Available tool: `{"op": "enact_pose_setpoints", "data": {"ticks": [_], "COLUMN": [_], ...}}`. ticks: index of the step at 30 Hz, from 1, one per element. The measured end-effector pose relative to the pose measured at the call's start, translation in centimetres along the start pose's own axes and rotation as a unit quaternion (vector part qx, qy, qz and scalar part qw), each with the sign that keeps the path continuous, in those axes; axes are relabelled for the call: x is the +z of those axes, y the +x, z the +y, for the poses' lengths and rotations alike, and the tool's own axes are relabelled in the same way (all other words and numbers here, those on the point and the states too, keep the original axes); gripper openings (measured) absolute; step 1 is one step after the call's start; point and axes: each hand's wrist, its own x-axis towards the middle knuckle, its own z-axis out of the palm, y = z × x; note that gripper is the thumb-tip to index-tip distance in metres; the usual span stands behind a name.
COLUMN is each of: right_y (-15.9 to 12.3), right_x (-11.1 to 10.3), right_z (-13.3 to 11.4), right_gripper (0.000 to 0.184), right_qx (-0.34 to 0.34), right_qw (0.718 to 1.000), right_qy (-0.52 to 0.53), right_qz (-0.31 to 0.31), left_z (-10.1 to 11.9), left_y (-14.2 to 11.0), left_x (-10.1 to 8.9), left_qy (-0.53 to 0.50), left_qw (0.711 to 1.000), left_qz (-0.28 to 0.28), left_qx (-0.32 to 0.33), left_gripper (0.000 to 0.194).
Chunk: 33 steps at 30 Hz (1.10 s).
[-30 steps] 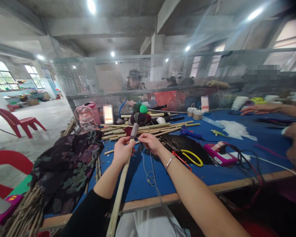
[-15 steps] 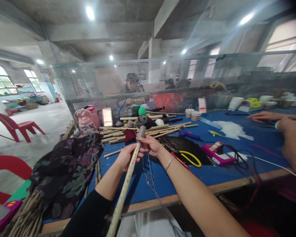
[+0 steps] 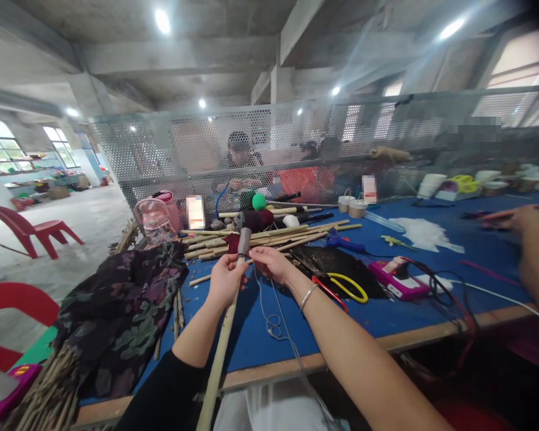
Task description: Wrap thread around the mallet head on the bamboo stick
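Note:
A pale wooden stick [image 3: 220, 359] slants up from the lower edge of the head view, its upper end covered by a grey sleeve [image 3: 245, 237]. Dark, rounded cloth bundles [image 3: 253, 220] lie just beyond the sleeve; whether they are joined to it I cannot tell. My left hand [image 3: 226, 279] is closed round the stick just below the sleeve. Close beside it on the right, my right hand [image 3: 273, 264] pinches a thin grey cord [image 3: 275, 320] at the stick's neck. The cord hangs in loops over the blue table's front edge.
Behind the hands lie several sticks [image 3: 296, 236] and a green ball [image 3: 259, 202]. Yellow-handled scissors [image 3: 350, 288] and a purple power strip [image 3: 397, 281] are to the right. Dark patterned cloth [image 3: 121, 311] covers the left side. A co-worker's hand [image 3: 536, 239] is far right.
The stick's upper end has shifted left and turned, so its row of dark dots no longer shows. My left hand now wraps over the stick. The co-worker's hands have moved.

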Motion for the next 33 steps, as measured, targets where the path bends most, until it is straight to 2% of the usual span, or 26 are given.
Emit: {"op": "enact_pose_setpoints", "data": {"ticks": [5,11,17,21,24,27,30,33], "right_y": [0.0,0.1,0.2,0.0,-0.2,-0.2,-0.1,0.2], "right_x": [-0.1,0.5,0.7,0.5,0.2,-0.2,-0.2,0.0], "right_z": [-0.3,-0.4,-0.3,-0.5,-0.5,-0.2,0.1,0.4], "right_gripper": [0.024,0.024,0.028,0.033,0.035,0.030,0.029,0.029], "right_qx": [-0.007,-0.025,-0.033,-0.035,-0.022,-0.011,-0.008,-0.005], "right_qw": [0.998,0.997,0.998,0.994,0.992,0.996,0.999,1.000], "right_qy": [0.003,0.017,0.044,0.093,0.113,0.082,0.038,0.022], "right_qz": [0.061,0.065,0.036,-0.033,-0.058,-0.035,-0.004,0.006], "left_z": [0.5,0.8,0.7,0.8,0.7,0.4,0.1,-0.2], "left_y": [0.2,0.2,0.2,-0.2,-0.6,-0.8,-0.9,-0.7], "left_x": [-0.4,-0.3,-0.3,-0.1,0.1,0.3,0.4,0.5], "left_qy": [-0.046,-0.148,-0.239,-0.260,-0.248,-0.180,-0.076,-0.012], "left_qw": [0.999,0.988,0.965,0.956,0.952,0.964,0.992,1.000], "left_qz": [0.004,-0.022,-0.051,-0.074,-0.118,-0.142,-0.079,-0.022], "left_qx": [-0.014,-0.040,-0.098,-0.111,-0.134,-0.135,-0.058,-0.003], "left_gripper": [0.030,0.032,0.028,0.023,0.024,0.031,0.042,0.051]}}
